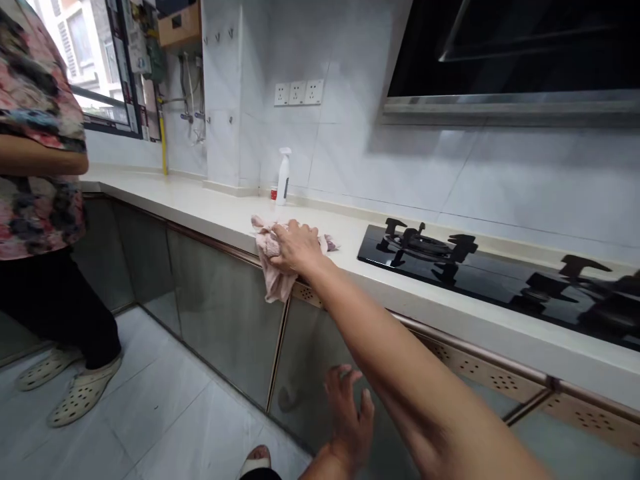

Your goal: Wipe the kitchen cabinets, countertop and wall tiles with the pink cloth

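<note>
My right hand [299, 247] is pressed onto a pale pink cleaning cloth [280, 283] at the front edge of the white countertop [220, 215]. Its fingers curl over the cloth, part of which hangs down over the edge in front of the cabinets. My left hand [350, 413] hovers low before the cabinet doors, holding nothing, its fingers apart. Behind the cloth, near the wall, stand a white spray bottle [283, 179] and a small red-and-white container [273, 193] partly hidden beside it.
Right of the cloth lies a black gas stove [480, 283] with raised pan supports, below a dark range hood [510, 53]. Another person [43, 167] in a floral top stands at the left. Wall sockets [299, 93] sit above the counter. Cabinets [220, 300] run underneath.
</note>
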Tool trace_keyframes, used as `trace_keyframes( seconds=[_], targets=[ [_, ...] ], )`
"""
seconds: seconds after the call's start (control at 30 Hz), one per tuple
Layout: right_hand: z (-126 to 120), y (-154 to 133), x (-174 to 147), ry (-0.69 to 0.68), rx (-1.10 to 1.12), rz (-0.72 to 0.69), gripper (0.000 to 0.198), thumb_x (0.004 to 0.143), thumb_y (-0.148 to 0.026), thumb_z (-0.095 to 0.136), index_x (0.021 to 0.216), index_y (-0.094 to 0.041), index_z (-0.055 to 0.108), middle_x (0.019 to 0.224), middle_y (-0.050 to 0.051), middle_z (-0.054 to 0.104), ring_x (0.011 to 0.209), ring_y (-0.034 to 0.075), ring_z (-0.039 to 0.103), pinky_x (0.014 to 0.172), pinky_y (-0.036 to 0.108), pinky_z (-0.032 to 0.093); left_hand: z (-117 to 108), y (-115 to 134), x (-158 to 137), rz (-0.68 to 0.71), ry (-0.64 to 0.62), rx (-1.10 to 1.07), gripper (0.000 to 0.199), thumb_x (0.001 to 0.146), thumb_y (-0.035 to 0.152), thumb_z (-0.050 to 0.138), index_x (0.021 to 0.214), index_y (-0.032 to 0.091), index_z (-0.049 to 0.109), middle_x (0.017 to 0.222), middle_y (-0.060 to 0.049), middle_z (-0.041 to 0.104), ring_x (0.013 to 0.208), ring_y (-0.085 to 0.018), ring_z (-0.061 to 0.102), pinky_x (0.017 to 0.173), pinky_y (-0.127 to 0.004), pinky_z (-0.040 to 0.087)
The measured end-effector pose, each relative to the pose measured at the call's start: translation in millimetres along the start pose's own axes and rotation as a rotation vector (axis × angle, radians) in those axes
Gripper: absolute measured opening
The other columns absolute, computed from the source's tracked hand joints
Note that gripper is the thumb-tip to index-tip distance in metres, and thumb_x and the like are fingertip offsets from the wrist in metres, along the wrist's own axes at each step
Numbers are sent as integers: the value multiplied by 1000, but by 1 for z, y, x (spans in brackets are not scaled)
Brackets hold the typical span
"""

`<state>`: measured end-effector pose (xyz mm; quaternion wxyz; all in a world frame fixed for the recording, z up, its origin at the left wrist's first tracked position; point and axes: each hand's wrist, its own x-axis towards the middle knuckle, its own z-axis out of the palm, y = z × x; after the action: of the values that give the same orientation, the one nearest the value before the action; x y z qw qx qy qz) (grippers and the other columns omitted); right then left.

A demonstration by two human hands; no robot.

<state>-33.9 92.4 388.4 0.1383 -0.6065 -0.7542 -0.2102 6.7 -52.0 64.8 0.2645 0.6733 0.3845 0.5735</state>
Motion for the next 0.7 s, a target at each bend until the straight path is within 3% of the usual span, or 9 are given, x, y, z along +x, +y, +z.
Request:
trace_keyframes(
  seconds=[0.07,0.17,0.37,0.53,0.63,0.7],
  targets=[
    [-4,7,-4,-17,14,-42,67,82,-52,69,142,-32,45,131,14,49,109,33,51,91,48,42,-4,3,1,29,-22,13,31,86,36,57,116,40,65,115,-13,65,112,-33,63,96,-56,52],
    [-17,33,-35,-4,23,-101,65,84,-45,67,144,-35,45,130,13,50,104,30,53,86,41,44,-17,12,5,109,24,22,26,90,29,51,113,33,64,117,-11,64,112,-30,62,98,-55,52],
    [-47,128,-152,58,85,47,51,82,-38,58,131,-24,58,110,10,62,99,28,60,83,35,46,-71,51,47,299,173,118,22,95,26,47,113,26,59,119,-11,60,116,-25,58,101,-46,50],
    [-67,213,-251,147,171,338,43,78,-43,56,118,-26,60,113,6,69,100,30,64,83,38,49,-109,117,153,600,140,266,23,96,31,44,110,23,61,118,-11,61,120,-25,53,107,-45,42],
    [-87,249,-279,178,331,573,41,74,-42,58,112,-26,59,107,5,71,95,30,66,83,40,51,-109,155,228,573,9,468,24,94,31,47,110,23,64,116,-10,64,117,-26,54,105,-43,40],
    [-102,264,-281,312,395,708,45,71,-42,59,113,-25,58,108,8,70,96,31,66,84,41,53,-101,169,265,465,-58,597,26,92,30,51,112,24,66,118,-10,64,119,-27,53,104,-43,40]
  ],
)
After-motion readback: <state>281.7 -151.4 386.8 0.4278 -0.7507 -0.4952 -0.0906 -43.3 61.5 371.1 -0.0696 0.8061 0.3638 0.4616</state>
